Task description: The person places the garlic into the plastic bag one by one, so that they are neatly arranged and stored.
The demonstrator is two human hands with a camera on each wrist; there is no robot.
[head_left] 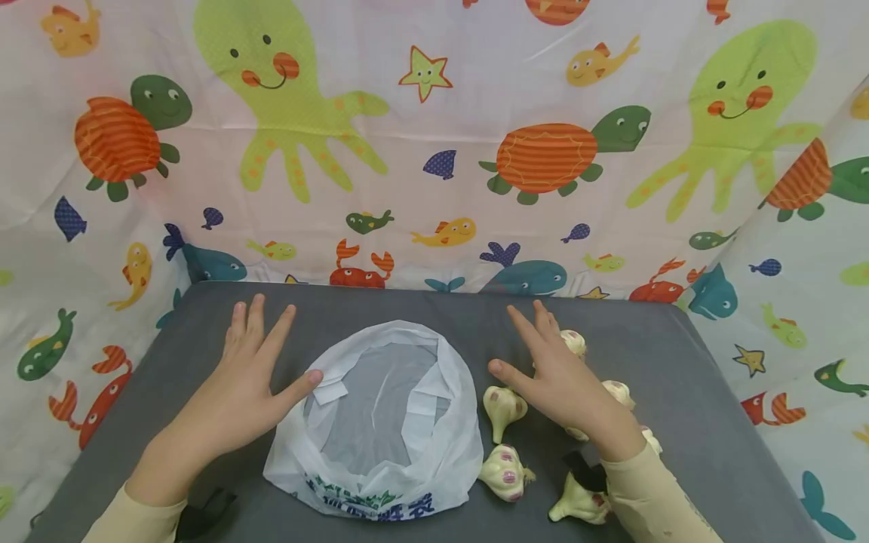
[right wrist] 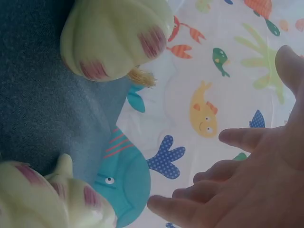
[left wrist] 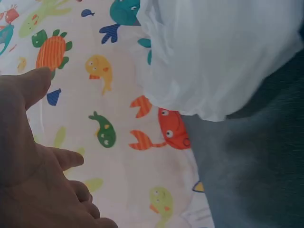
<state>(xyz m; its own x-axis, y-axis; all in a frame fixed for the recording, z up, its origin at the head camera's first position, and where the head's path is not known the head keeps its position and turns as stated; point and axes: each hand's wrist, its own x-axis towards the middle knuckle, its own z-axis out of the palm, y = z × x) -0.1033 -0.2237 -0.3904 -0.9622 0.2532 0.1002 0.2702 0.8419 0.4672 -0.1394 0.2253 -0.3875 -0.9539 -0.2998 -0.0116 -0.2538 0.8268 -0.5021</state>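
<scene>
A white plastic bag (head_left: 441,467) with printed lettering stands on the grey table, its mouth spread wide and facing up. My left hand (head_left: 247,385) hovers at the bag's left side, fingers spread, holding nothing; the thumb tip comes close to the rim. To the right, my right hand (head_left: 560,373) is held above several garlic bulbs with its fingers extended and nothing in its grasp. One garlic bulb (head_left: 505,411) lies between that hand and the bag, and another garlic bulb (head_left: 504,473) sits against the bag's lower right. The right hand and forearm partly cover other bulbs.
The grey table (head_left: 380,302) ends at a curtain (head_left: 434,204) printed with sea animals, which hangs behind and along both sides. Another garlic bulb (head_left: 580,501) lies near the right sleeve. Dark straps circle both wrists.
</scene>
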